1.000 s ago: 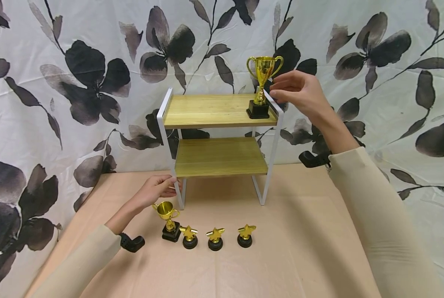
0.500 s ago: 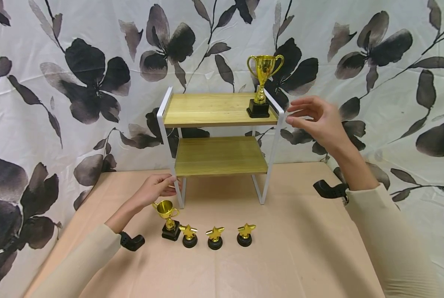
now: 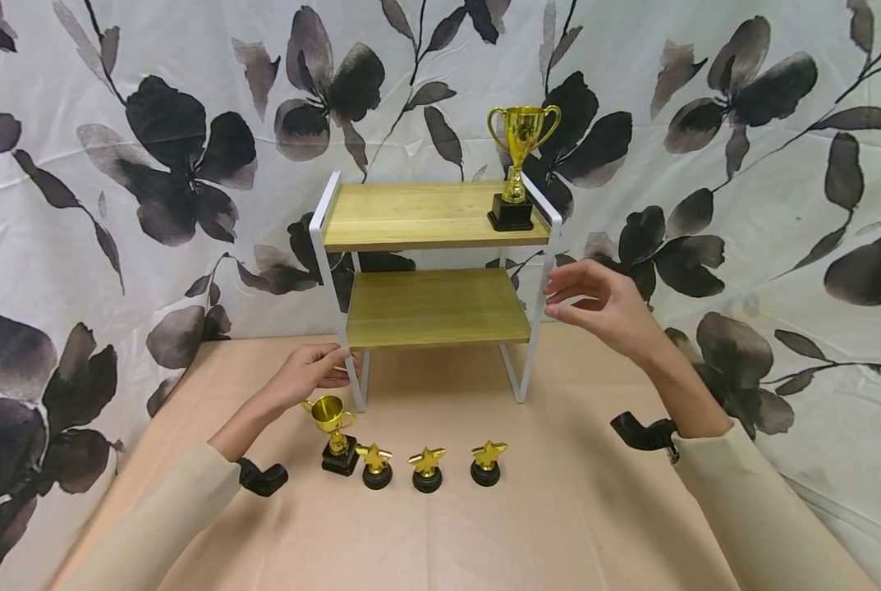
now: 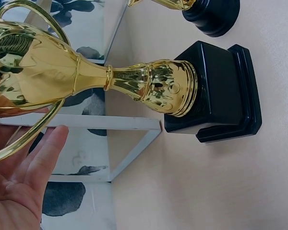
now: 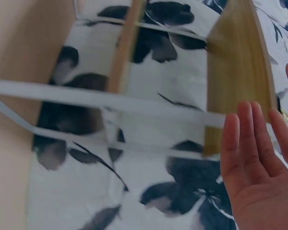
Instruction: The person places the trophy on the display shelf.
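Observation:
A two-tier wooden shelf (image 3: pixel 440 308) with a white metal frame stands against the backdrop. My left hand (image 3: pixel 303 379) grips its left front leg low down, thumb in front and fingertips showing past the leg. My right hand (image 3: pixel 603 308) holds nothing, its fingers loosely bent beside the right side of the frame. On the top board at the right stands a tall gold trophy cup (image 3: pixel 516 160) on a black base. Another gold trophy cup (image 3: pixel 331 427) stands on the table just in front of my left hand; in the left wrist view, this trophy cup (image 4: pixel 53 67) partly hides the hand.
Three small gold star trophies on round black bases stand in a row in front of the shelf: a left one (image 3: pixel 376 468), a middle one (image 3: pixel 427 471) and a right one (image 3: pixel 487 465). A floral cloth (image 3: pixel 189 164) hangs behind the peach-coloured table (image 3: pixel 558 509).
My right hand has drawn away from the tall trophy cup on the top board and come down beside the right frame. My left hand has stayed on the leg.

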The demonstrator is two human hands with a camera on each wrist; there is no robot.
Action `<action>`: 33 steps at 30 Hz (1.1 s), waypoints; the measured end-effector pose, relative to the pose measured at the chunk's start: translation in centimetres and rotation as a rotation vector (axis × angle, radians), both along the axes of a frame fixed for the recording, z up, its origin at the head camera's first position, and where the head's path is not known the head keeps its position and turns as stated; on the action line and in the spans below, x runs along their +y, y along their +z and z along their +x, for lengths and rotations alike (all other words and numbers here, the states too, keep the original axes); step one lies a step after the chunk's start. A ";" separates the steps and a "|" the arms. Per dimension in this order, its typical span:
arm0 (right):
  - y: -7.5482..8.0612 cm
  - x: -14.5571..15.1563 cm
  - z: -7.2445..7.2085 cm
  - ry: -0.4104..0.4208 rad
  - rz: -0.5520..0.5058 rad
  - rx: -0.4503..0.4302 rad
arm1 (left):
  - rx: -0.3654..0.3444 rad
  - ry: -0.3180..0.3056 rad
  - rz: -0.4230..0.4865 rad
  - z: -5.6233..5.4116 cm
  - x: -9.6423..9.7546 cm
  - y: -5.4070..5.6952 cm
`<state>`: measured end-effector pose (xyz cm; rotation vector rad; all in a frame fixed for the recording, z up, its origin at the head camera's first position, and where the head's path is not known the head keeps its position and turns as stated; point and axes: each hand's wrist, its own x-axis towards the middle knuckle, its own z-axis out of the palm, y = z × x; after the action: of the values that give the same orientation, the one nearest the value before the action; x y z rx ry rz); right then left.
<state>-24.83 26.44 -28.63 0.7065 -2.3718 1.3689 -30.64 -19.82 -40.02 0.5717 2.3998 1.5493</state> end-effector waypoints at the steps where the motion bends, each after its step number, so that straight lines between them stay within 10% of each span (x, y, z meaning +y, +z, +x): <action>1: -0.6 -0.2 0.0 0.016 0.000 -0.014 | 0.000 0.002 0.001 0.0 0.0 0.0; 33: -14.2 -3.1 2.2 0.354 0.046 -0.428 | -0.003 0.001 0.011 0.0 0.0 -0.1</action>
<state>-22.67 23.38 -42.85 0.9655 -2.7043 1.7641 -30.68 -19.86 -40.11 0.5705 2.3907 1.5640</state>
